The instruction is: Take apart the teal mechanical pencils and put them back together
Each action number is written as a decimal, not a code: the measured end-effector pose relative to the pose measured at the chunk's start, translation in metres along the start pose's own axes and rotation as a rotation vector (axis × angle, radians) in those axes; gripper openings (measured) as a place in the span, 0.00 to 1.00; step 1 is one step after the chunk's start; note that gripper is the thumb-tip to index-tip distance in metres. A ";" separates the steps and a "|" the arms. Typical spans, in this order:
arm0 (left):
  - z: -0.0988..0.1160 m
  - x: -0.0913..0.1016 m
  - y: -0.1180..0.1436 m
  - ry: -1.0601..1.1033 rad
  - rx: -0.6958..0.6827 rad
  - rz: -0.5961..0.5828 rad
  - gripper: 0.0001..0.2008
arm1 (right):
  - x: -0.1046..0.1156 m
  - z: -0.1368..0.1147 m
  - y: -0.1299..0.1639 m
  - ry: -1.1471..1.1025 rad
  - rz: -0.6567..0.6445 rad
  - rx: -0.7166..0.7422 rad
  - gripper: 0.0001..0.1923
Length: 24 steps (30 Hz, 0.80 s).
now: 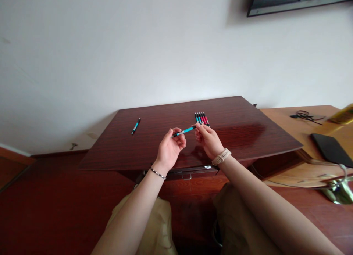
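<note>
A blue-and-black pen (188,130) is held up in front of me over the table, tilted slightly up to the right. My left hand (171,147) has its thumb and curled fingers about the pen's lower left end. At the other end, the thumb and fingertips of my right hand (209,139) pinch the pen's tip. Just beyond my right hand lies a neat row of several pens (202,118), blue ones on the left and red ones on the right. A single blue pen (136,126) lies apart, toward the left side of the table.
The dark wooden table (154,117) stands against a white wall. To its right, a lighter desk (278,119) bears a coiled black cable (305,115), a flat black device (331,147) and a yellow package (342,115). A screen (298,5) hangs above.
</note>
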<state>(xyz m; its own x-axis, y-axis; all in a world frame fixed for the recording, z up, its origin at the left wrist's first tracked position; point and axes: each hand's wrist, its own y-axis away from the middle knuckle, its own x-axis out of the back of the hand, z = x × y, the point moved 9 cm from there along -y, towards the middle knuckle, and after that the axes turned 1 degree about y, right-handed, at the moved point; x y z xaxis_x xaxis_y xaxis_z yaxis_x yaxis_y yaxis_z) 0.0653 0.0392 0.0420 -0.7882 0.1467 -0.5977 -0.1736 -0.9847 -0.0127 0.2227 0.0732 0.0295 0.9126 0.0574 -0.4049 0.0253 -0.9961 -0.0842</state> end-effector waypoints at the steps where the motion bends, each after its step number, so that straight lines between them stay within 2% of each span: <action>1: -0.002 0.001 -0.001 -0.003 0.002 0.002 0.15 | 0.001 -0.003 0.000 0.032 -0.003 0.027 0.23; 5: -0.004 0.004 -0.002 -0.003 -0.049 0.029 0.13 | -0.001 -0.012 0.002 0.131 -0.030 0.100 0.23; 7: -0.002 0.008 -0.003 0.013 -0.076 0.060 0.12 | 0.001 -0.014 0.002 0.128 -0.015 0.098 0.26; 10: 0.002 0.016 -0.005 0.057 -0.095 0.100 0.11 | 0.016 -0.015 -0.002 0.077 0.075 0.086 0.32; 12: 0.004 0.021 -0.005 0.078 -0.097 0.127 0.10 | 0.033 -0.018 -0.008 0.116 0.158 0.122 0.28; 14: 0.005 0.024 -0.005 0.081 -0.097 0.150 0.09 | 0.048 -0.023 -0.013 0.250 0.207 0.173 0.22; 16: 0.005 0.026 -0.004 0.080 -0.100 0.159 0.08 | 0.056 -0.024 -0.017 0.443 0.191 0.198 0.20; 20: 0.005 0.028 -0.004 0.082 -0.104 0.153 0.08 | 0.051 -0.021 -0.017 0.943 0.091 0.238 0.15; 24: 0.005 0.028 -0.005 0.058 -0.103 0.146 0.08 | 0.049 -0.008 -0.015 1.154 0.065 0.207 0.14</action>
<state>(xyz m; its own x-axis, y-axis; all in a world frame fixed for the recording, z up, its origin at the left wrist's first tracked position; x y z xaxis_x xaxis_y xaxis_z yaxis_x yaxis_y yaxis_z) 0.0409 0.0488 0.0292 -0.7645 -0.0014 -0.6447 0.0039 -1.0000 -0.0024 0.2701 0.0908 0.0189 0.7412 -0.1935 0.6428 -0.0044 -0.9589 -0.2836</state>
